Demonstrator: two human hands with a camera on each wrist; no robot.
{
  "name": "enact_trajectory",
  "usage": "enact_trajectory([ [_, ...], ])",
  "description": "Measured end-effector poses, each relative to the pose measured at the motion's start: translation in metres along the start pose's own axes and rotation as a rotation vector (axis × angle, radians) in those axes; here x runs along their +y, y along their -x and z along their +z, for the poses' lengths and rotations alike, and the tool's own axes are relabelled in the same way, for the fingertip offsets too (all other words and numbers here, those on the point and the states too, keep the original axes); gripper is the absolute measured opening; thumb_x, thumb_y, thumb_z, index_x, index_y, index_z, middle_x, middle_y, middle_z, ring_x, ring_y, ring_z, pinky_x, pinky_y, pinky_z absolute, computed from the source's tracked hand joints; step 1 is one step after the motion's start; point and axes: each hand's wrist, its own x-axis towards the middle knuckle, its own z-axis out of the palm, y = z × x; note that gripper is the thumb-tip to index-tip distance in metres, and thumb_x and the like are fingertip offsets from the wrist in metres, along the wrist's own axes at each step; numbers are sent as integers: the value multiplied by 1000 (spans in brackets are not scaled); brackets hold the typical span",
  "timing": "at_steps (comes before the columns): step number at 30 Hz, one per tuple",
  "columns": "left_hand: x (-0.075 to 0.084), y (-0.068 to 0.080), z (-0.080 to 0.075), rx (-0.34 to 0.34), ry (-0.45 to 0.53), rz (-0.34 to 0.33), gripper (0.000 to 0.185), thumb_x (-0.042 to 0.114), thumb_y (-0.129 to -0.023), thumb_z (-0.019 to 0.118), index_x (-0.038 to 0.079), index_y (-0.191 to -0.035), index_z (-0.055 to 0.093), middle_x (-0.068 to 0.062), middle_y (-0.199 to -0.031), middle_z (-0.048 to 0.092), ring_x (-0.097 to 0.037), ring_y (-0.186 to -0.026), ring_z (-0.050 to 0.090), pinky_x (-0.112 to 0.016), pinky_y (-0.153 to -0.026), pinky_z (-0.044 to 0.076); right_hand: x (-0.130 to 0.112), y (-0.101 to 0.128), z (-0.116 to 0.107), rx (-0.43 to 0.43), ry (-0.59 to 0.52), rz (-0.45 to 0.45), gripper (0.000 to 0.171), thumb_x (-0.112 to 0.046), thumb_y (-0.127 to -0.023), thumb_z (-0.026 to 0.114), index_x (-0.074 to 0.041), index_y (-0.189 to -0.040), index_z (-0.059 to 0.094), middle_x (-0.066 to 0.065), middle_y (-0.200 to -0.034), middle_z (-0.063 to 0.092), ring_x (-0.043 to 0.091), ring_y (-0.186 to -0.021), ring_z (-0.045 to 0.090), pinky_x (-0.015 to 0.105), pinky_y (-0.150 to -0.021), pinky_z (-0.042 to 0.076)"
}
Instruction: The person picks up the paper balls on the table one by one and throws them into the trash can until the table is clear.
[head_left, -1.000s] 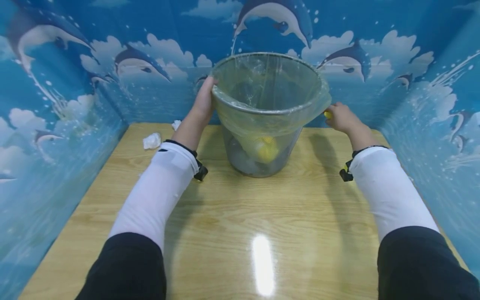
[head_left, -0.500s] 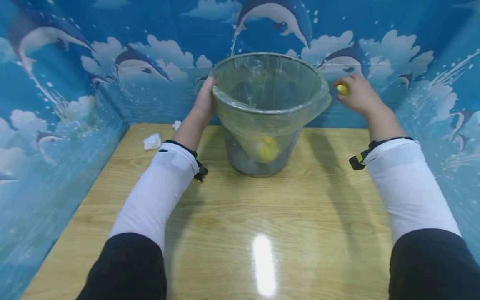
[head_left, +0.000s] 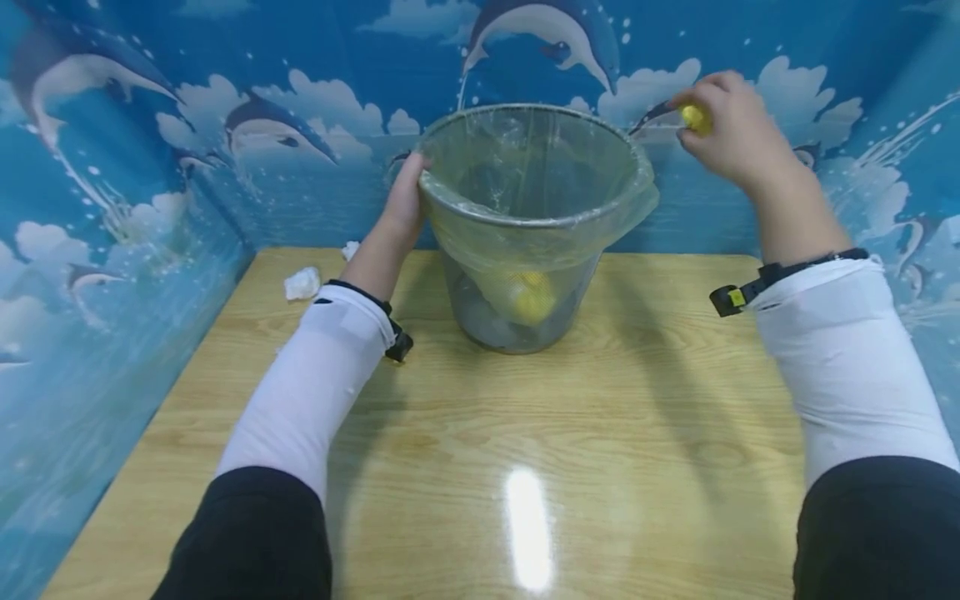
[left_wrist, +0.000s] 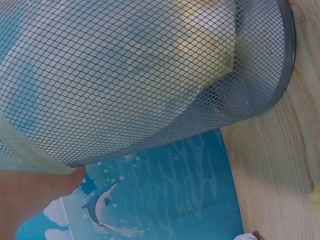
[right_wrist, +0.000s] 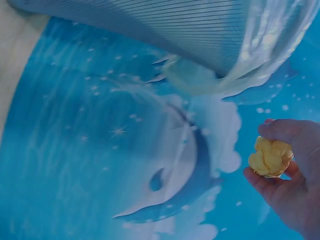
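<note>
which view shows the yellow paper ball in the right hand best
The right wrist view: the yellow paper ball shows close up, crumpled, pinched by the right hand against the blue wall. The head view shows only a small yellow bit poking from the fingers beside the bin rim. The left wrist view misses it.

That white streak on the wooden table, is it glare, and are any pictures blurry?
Head view: yes, lamp glare on the glossy wooden table, arms casting soft shadows. Left wrist view: sharp grey mesh bin. Right wrist view: slightly soft, crumpled yellow paper ball readable.
</note>
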Motion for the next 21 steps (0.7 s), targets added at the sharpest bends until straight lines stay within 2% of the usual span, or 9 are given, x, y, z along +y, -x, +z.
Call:
enact_trajectory([
  [2, 0, 0, 1, -1, 12, 7, 20, 35, -96, 31, 17, -87, 30, 0, -159, 11, -13, -145, 14, -34, -113, 19, -7, 0, -6, 22, 10, -22, 44, -11, -100, 44, 0, -142, 43, 25, -152, 26, 45, -140, 24, 58, -111, 28],
  [4, 1, 1, 1, -1, 16, 6, 21, 35, -96, 31, 17, -85, 29, -1, -157, 14, -13, -143, 17, -35, -112, 20, -13, 0, -10, 36, 8, -40, 44, -12, -100, 44, -2, -143, 43, 23, -152, 27, 42, -141, 24, 56, -112, 29],
  [11, 3, 1, 1, -4, -8, -14, 19, 38, -96, 31, 20, -91, 25, 8, -162, -3, -11, -149, 3, -35, -118, 14, -35, -1, -14, 58, -14, -86, 43, -13, -100, 45, -6, -143, 45, 19, -152, 27, 36, -142, 24, 50, -113, 29],
  [21, 1, 2, 1, 1, 12, -6, 22, 36, -96, 32, 18, -84, 30, 3, -161, 8, -12, -145, 14, -35, -116, 16, -71, -5, -3, 39, -17, -247, 37, -11, -100, 47, -4, -136, 52, 20, -148, 33, 37, -139, 29, 50, -112, 32],
])
